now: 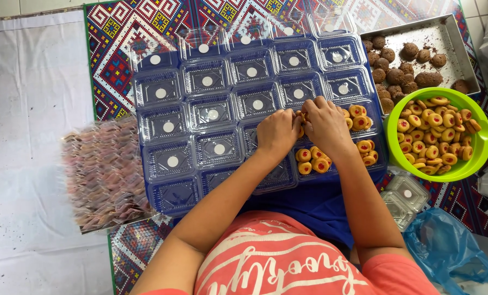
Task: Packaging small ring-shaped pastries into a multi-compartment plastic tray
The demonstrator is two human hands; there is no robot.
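Head view — left hand (276, 131) and right hand (324, 123), fingers pinched on jam cookies (300, 116), over clear plastic container (315, 139) — green bowl (473, 158) beside.

Both hands, left (276, 133) and right (324, 123), side by side, fingers curled.

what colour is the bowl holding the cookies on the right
The bowl is bright lime green, seen in the head view.

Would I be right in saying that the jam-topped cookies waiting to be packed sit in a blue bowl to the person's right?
Not quite: the head view shows the bowl is green, not blue. It does sit to the person's right, full of jam-topped cookies.
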